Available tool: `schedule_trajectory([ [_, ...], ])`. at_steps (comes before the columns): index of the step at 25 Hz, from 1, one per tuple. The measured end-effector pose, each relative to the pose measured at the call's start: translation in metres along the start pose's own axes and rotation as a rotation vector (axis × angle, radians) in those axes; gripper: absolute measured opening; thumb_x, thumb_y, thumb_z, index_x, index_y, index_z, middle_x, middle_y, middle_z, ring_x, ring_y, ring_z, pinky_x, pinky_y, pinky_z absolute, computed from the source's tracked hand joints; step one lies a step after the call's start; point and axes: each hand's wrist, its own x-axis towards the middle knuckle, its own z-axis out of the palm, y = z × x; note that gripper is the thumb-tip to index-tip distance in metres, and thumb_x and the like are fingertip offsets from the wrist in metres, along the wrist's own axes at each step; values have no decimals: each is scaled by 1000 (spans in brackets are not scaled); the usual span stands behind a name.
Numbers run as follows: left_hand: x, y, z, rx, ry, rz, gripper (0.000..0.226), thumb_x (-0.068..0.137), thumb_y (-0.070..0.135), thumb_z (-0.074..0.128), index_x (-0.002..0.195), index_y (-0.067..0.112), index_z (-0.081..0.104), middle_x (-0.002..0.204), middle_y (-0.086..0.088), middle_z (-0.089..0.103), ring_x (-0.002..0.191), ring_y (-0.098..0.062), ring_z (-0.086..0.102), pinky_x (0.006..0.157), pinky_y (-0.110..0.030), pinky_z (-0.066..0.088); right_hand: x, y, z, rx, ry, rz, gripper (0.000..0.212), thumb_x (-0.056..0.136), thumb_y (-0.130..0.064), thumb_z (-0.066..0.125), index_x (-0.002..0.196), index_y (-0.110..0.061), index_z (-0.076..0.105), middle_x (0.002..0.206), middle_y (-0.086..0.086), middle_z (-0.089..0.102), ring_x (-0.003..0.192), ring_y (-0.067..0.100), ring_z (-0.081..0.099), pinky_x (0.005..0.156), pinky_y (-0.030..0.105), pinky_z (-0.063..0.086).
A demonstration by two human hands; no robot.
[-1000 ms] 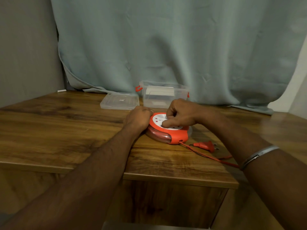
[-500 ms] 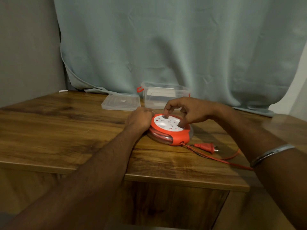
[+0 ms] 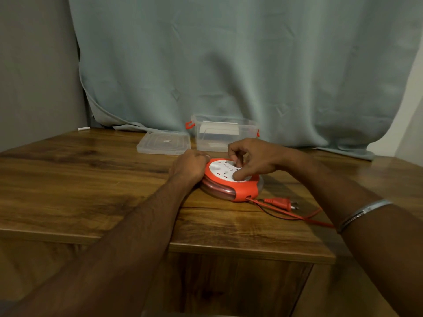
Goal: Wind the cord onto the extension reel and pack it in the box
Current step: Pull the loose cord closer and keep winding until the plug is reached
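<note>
Nearest me, the red cord and its plug trail loose on the desk. My left hand grips the extension reel at its left edge; my right hand curls over its white top, fingertips pressing. Beyond stand the empty clear box and its lid.

A grey-green curtain hangs behind the wooden table, beside a grey wall.

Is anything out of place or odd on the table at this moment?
Only the red cord stands out: some of it lies loose on the table with its plug beside the reel, not wound. The lid lies beside the open box.
</note>
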Motion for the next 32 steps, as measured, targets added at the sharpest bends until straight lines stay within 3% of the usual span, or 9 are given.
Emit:
schedule_trajectory([
  [5, -1, 0, 0, -29, 3, -3, 34, 101, 35, 48, 121, 19, 71, 123, -6, 71, 109, -25, 66, 99, -46, 53, 7, -4, 3, -94, 1, 64, 34, 80, -24, 82, 59, -20, 55, 59, -6, 57, 60, -14, 57, 60, 25, 41],
  [8, -1, 0, -1, -36, 2, 5, 34, 101, 36, 48, 118, 19, 72, 122, -6, 71, 108, -25, 66, 98, -45, 53, 9, -8, 5, -107, 5, 106, 41, 81, -31, 82, 51, -21, 56, 48, -11, 55, 56, -9, 58, 61, 26, 43],
  [12, -2, -1, -2, -38, 3, 4, 36, 101, 37, 48, 122, 18, 71, 124, -6, 71, 110, -25, 65, 100, -46, 52, 12, -17, 12, -172, 57, 163, 47, 82, -48, 78, 51, -18, 59, 53, -4, 57, 58, 11, 55, 58, 32, 43],
  [17, -2, 0, -3, -32, 16, 20, 36, 101, 35, 46, 118, 18, 73, 123, -6, 71, 108, -26, 65, 100, -47, 51, 18, -23, 25, -186, 168, 143, 50, 87, -52, 70, 49, -20, 62, 43, -9, 56, 50, 7, 53, 51, 28, 36],
  [20, -2, 0, -3, -47, 25, 21, 34, 99, 34, 48, 116, 18, 73, 121, -7, 72, 106, -26, 66, 99, -47, 52, 8, -15, 22, -57, 209, 2, 28, 88, -27, 75, 63, -15, 69, 59, -1, 66, 56, 9, 57, 60, 33, 46],
  [22, -2, 0, -2, -51, 34, 16, 33, 99, 33, 49, 114, 18, 74, 120, -7, 72, 105, -26, 66, 98, -47, 52, 2, -7, 15, 51, 202, -70, 12, 84, -5, 74, 87, -16, 71, 84, 5, 73, 78, 16, 68, 72, 37, 55],
  [24, -1, -1, -2, -51, 27, 15, 34, 99, 34, 48, 116, 18, 73, 121, -7, 72, 107, -26, 65, 99, -47, 52, -1, -2, 4, 109, 103, -84, 38, 79, 9, 70, 109, -15, 67, 107, 9, 74, 93, 9, 69, 73, 27, 56],
  [27, 1, -2, 0, -58, 12, 11, 35, 100, 34, 48, 120, 17, 71, 124, -7, 70, 109, -25, 65, 100, -46, 52, 3, 5, -11, -16, -79, -28, 56, 77, 6, 78, 120, -23, 60, 119, 0, 74, 86, -11, 65, 65, 8, 45],
  [32, 3, -3, 1, -38, 9, 3, 35, 100, 37, 48, 119, 19, 71, 122, -7, 71, 108, -26, 65, 100, -46, 52, 4, 10, -9, 7, -53, 4, 52, 74, -6, 87, 108, -21, 51, 106, 8, 74, 53, -8, 57, 51, 8, 42],
])
